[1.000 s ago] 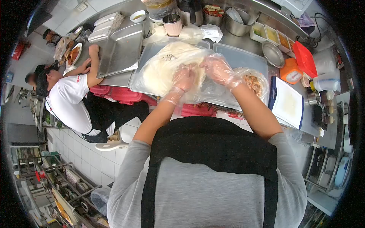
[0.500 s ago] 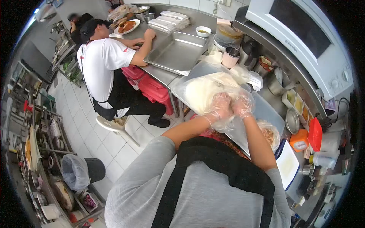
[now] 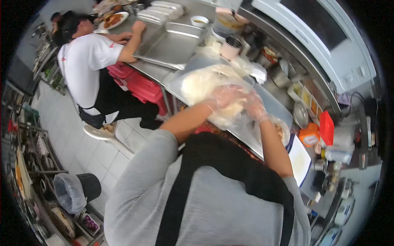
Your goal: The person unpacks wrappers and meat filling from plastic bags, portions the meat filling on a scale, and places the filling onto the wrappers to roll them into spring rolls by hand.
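Both of my hands wear thin clear plastic gloves and are close together over a soft, pale, flat pile [image 3: 201, 84] lying in clear plastic on the worktop. My left hand [image 3: 226, 96] curls over a pale piece at the pile's near right side. Beside it, my right hand [image 3: 253, 105] has its fingers bent in against the same spot. Blur and crumpled plastic hide what the fingers grip. Below the right wrist sits a clear bag of orange-brown food [image 3: 280, 132].
A steel tray [image 3: 170, 45] lies at the far left of the counter, near a seated person [image 3: 88, 61]. At the back stand a pink cup [image 3: 231, 48] and a sauce bowl [image 3: 199, 21]. To the right are a steel bowl [image 3: 301, 115], an orange container [image 3: 309, 135] and a white cutting board [image 3: 299, 160].
The view has shifted, so the scene sits further left. My hands have changed their grip around the plastic, and a pale piece now shows beneath my left hand.
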Available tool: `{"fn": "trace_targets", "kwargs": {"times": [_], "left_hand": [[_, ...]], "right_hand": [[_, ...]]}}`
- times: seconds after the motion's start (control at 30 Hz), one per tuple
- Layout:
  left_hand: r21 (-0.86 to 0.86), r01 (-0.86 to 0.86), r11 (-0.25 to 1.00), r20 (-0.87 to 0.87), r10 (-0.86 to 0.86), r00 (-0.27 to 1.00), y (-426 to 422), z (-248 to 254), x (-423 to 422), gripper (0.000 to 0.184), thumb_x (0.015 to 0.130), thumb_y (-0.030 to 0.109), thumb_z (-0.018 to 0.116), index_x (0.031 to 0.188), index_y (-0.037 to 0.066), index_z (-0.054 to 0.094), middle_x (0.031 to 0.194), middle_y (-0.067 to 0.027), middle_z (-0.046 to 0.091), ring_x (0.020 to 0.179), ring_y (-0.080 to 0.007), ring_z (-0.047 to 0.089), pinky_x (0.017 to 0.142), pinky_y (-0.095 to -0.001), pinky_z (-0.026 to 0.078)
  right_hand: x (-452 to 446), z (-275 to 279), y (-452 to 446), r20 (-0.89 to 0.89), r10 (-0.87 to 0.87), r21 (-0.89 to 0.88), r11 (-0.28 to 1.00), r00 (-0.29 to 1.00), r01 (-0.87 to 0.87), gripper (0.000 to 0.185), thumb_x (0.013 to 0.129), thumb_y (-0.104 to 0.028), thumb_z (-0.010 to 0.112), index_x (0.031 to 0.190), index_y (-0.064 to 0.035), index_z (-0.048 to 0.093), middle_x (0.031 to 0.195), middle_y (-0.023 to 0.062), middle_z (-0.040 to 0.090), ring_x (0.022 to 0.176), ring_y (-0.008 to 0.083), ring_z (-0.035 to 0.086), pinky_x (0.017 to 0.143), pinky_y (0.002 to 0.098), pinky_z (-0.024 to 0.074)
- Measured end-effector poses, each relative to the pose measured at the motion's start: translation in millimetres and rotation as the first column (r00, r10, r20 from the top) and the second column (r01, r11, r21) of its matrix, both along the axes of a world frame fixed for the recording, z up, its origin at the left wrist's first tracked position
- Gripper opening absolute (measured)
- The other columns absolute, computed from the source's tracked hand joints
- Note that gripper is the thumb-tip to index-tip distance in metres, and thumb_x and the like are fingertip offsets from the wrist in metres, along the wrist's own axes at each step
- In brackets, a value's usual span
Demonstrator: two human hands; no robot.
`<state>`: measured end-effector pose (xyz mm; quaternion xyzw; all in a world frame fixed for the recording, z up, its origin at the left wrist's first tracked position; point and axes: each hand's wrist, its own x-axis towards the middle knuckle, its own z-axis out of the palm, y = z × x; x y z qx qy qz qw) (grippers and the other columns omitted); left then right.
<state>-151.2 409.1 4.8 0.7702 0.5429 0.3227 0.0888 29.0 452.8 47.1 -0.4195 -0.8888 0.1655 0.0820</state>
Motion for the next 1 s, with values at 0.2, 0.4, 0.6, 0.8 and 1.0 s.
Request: {"fn": "trace_targets", "kwargs": {"times": [0.2, 0.4, 0.6, 0.8, 1.0], "left_hand": [[-0.273, 0.251, 0.929, -0.179, -0.305, 0.935, 25, 6, -20, 0.038, 0.089, 0.019, 0.048, 0.126, 0.026, 0.056, 0.136, -0.0138, 0.047, 0.125, -0.0301, 0.046, 0.106, -0.0378, 0.035], [-0.444, 0.194, 0.875, -0.329, -0.36, 0.873, 27, 32, -25, 0.026, 0.082, 0.011, 0.053, 0.106, 0.018, 0.061, 0.113, -0.0156, 0.055, 0.11, -0.0339, 0.054, 0.095, -0.0417, 0.041], [-0.342, 0.1, 0.934, -0.321, -0.216, 0.922, 21, 19, -22, 0.029, 0.083, 0.036, 0.058, 0.096, 0.011, 0.066, 0.107, -0.0164, 0.061, 0.103, -0.0354, 0.059, 0.087, -0.0434, 0.046], [-0.382, -0.233, 0.894, -0.371, 0.082, 0.925, 19, 32, 12, 0.049, 0.079, 0.047, 0.061, 0.1, 0.004, 0.069, 0.106, -0.0188, 0.066, 0.101, -0.0326, 0.063, 0.085, -0.0437, 0.049], [-0.344, -0.21, 0.915, -0.295, 0.107, 0.949, 24, 24, 8, 0.033, 0.076, 0.03, 0.062, 0.094, 0.005, 0.071, 0.103, -0.0187, 0.067, 0.097, -0.0328, 0.064, 0.081, -0.0433, 0.05]], "right_hand": [[15, -28, 13, -0.271, -0.25, -0.449, 0.887, 0.93, 0.107, 0.047, 0.079, -0.015, 0.07, 0.124, -0.01, 0.058, 0.111, 0.0112, 0.06, 0.098, 0.0197, 0.058, 0.086, 0.0319, 0.0479], [10, -13, 3, -0.247, -0.341, -0.602, 0.788, 0.907, 0.132, 0.048, 0.079, -0.018, 0.071, 0.124, -0.0089, 0.057, 0.109, 0.0115, 0.062, 0.093, 0.0189, 0.061, 0.081, 0.0297, 0.0495], [12, -17, 3, -0.333, -0.432, -0.75, 0.66, 0.838, 0.042, 0.051, 0.08, -0.008, 0.068, 0.129, -0.0093, 0.054, 0.097, 0.0092, 0.064, 0.082, 0.0162, 0.061, 0.074, 0.0282, 0.0506], [17, -37, 22, -0.189, -0.188, -0.387, 0.916, 0.964, 0.102, 0.05, 0.079, -0.012, 0.069, 0.126, -0.0073, 0.055, 0.11, 0.0084, 0.062, 0.091, 0.0171, 0.06, 0.08, 0.0293, 0.0491], [1, -1, -9, -0.029, -0.129, 0.229, 0.965, 0.991, 0.132, 0.037, 0.072, -0.019, 0.069, 0.108, -0.0129, 0.068, 0.119, 0.0167, 0.061, 0.114, 0.0334, 0.054, 0.098, 0.0383, 0.0423]]}}
